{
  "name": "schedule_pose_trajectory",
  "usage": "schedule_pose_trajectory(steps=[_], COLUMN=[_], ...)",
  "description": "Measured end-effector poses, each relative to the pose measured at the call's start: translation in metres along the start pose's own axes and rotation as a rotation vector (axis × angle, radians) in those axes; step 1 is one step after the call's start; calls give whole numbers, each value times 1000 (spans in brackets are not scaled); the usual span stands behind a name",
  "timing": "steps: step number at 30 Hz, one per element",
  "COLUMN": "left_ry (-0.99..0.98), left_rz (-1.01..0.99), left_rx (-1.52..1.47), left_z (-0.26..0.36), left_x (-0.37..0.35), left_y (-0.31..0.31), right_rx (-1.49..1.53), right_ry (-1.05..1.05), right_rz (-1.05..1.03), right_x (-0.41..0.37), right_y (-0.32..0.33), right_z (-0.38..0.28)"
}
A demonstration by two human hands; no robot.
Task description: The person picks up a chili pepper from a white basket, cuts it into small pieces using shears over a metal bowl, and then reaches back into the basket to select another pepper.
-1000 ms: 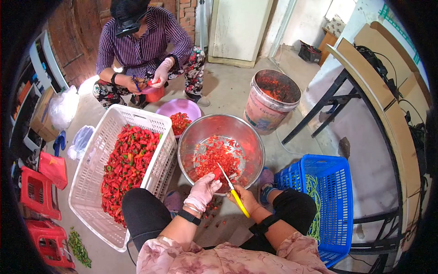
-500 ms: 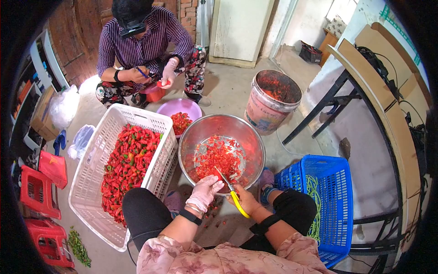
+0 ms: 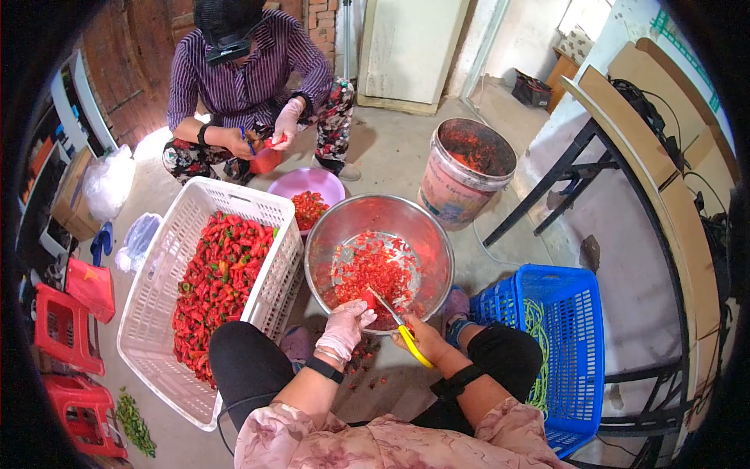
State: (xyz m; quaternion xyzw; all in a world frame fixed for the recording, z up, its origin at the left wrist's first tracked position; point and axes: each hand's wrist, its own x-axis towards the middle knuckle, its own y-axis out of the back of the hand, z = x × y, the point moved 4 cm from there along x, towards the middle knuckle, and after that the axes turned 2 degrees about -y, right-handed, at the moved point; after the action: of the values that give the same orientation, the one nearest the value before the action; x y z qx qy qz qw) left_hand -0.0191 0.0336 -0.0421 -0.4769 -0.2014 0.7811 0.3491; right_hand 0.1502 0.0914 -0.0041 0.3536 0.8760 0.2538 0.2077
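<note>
My left hand, in a thin pale glove, pinches a red pepper at the near rim of the steel bowl. My right hand is closed round the yellow handles of the scissors, whose blades reach over the bowl beside the pepper. Chopped red pepper pieces lie in the bowl. On the left, a white crate holds many whole red peppers. A purple basin with cut pepper stands behind the bowl.
A co-worker sits opposite, holding a red pepper and a blue-handled tool. A stained bucket stands behind right. The blue crate with green cords is beside my right leg. Red stools stand far left, a table far right.
A red pepper now shows at my left fingertips, by the scissor blades. Both my hands have shifted slightly. The co-worker's hands have moved a little lower.
</note>
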Motion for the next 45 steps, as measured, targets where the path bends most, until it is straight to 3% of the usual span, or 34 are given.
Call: schedule_pose_trajectory(steps=[2, 4, 15, 17, 20, 26, 29, 32, 35, 37, 45], left_ry=[-28, 50, 74, 79, 90, 78, 45, 42, 69, 90, 48], left_rz=[-10, -133, -66, -65, -86, -129, -96, -64, -5, -126, -67], left_rx=[60, 190, 86, 84, 99, 227, 227, 122, -25, -101, -77], left_z=[5, 7, 3, -3, -4, 1, 9, 7, 1, -1, -1], left_x=[-1, -4, 4, 1, 1, 3, 8, 8, 12, 12, 2], left_y=[1, -3, 6, 14, 16, 16, 10, 10, 11, 6, 0], right_rx=[-14, -47, -60, -76, -124, -287, -293, -54, 69, 52, -73], right_ry=[101, 34, -34, 115, 163, -11, 9, 51, 9, 35, 37], right_rz=[-22, -45, -19, 21, 14, -138, -116, -13, -86, -117, -41], right_x=[-4, -6, -4, -11, -13, -14, -5, -3, 1, -2, -9], right_y=[5, 14, 8, 5, 7, 19, 19, 13, 1, 2, 6], right_z=[-11, -26, -10, -9, -14, -27, -23, -11, 1, -7, -24])
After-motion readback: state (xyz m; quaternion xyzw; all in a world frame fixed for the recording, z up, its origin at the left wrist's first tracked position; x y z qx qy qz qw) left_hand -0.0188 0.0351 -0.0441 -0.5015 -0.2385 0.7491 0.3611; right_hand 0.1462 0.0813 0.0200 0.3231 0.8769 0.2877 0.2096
